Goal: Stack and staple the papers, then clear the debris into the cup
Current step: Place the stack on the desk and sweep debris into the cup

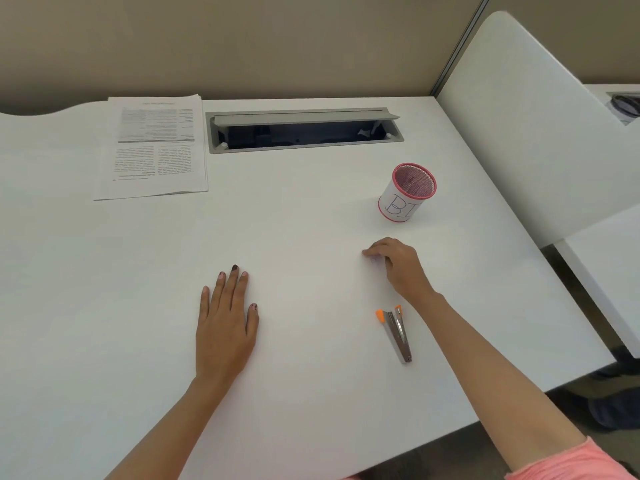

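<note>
A stack of printed papers (154, 147) lies at the far left of the white desk (294, 220). A pink mesh cup (408, 192) with a white paper label stands at the right, upright. A small metal tool with orange tips (397, 330), lies near the front right. My left hand (227, 320) rests flat on the desk, fingers apart, holding nothing. My right hand (398, 265) is curled with fingertips pinched down on the desk just in front of the cup; whether something small is between the fingers is too small to tell.
A grey cable hatch (304, 131) is open in the desk's back middle. A beige partition wall runs behind. A white divider panel (536, 133) borders the right side, with another desk beyond it. The desk's right edge runs close to the cup.
</note>
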`<state>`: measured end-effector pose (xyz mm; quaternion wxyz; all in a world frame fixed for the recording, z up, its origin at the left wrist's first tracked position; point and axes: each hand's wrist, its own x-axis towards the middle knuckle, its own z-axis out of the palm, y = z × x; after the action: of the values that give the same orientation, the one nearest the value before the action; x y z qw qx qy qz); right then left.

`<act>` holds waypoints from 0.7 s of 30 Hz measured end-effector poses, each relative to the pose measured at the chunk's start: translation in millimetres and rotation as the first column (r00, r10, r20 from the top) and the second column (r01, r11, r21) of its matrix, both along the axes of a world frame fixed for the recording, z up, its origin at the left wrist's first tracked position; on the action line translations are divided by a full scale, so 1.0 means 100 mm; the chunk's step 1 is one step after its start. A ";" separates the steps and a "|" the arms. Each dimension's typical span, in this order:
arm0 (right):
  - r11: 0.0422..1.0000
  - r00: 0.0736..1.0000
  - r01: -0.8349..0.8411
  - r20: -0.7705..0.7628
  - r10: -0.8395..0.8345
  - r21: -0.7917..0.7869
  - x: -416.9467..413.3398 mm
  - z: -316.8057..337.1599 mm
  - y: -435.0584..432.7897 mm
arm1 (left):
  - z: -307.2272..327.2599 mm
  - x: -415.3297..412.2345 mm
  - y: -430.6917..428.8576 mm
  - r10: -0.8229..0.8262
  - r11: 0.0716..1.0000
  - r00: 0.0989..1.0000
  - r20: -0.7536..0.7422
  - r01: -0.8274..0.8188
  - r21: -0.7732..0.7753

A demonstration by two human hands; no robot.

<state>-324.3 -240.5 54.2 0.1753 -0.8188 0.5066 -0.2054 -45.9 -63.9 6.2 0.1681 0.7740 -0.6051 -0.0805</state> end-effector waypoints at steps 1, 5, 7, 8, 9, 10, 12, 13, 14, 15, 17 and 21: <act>0.998 0.997 0.061 0.044 -0.060 0.000 -0.01 0.01 0.02 | 0.00 0.00 0.00 -0.001 1.000 1.000 0.000 0.001 0.000; 0.860 0.852 0.508 0.117 -0.510 0.055 0.00 -0.02 0.10 | 0.01 0.00 0.00 -0.003 1.000 1.000 0.002 0.003 0.001; 0.793 0.799 0.596 0.006 -0.602 0.127 0.02 -0.08 0.13 | 0.01 0.00 0.00 -0.002 1.000 1.000 0.000 0.002 0.000; 0.779 0.791 0.609 -0.033 -0.611 0.153 0.04 -0.11 0.14 | 0.01 0.00 0.00 -0.002 1.000 1.000 -0.002 0.002 0.001; 0.773 0.788 0.612 -0.047 -0.614 0.169 0.07 -0.12 0.16 | 0.01 0.00 0.00 -0.002 1.000 1.000 -0.004 0.002 0.000; 0.775 0.791 0.607 -0.043 -0.610 0.174 0.10 -0.13 0.18 | 0.01 0.00 0.00 0.000 1.000 1.000 -0.004 0.000 0.001; 0.793 0.805 0.585 -0.004 -0.593 0.167 0.19 -0.12 0.21 | 0.01 0.00 0.00 0.001 1.000 1.000 -0.002 -0.001 0.001; 0.804 0.813 0.572 0.022 -0.582 0.165 0.23 -0.10 0.22 | 0.02 -0.01 0.00 0.001 1.000 1.000 -0.001 -0.001 0.002; 0.812 0.817 0.559 0.054 -0.574 0.166 0.26 -0.09 0.21 | 0.01 0.00 0.00 0.001 1.000 1.000 -0.001 -0.001 0.004; 0.811 0.813 0.557 0.081 -0.576 0.179 0.28 -0.06 0.20 | 0.01 0.00 0.00 0.001 1.000 1.000 0.000 -0.001 0.006; 0.802 0.799 0.571 0.108 -0.592 0.175 0.28 -0.03 0.19 | 0.02 0.00 0.00 0.001 1.000 1.000 -0.005 -0.001 0.005; 0.852 0.867 0.475 0.053 -0.496 0.221 0.23 -0.07 0.20 | 0.03 -0.01 0.00 0.003 1.000 1.000 -0.009 -0.003 -0.002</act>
<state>-301.0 -220.2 47.4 0.2265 -0.6299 0.7049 -0.2346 -46.9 -64.1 9.5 0.1717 0.7744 -0.6032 -0.0829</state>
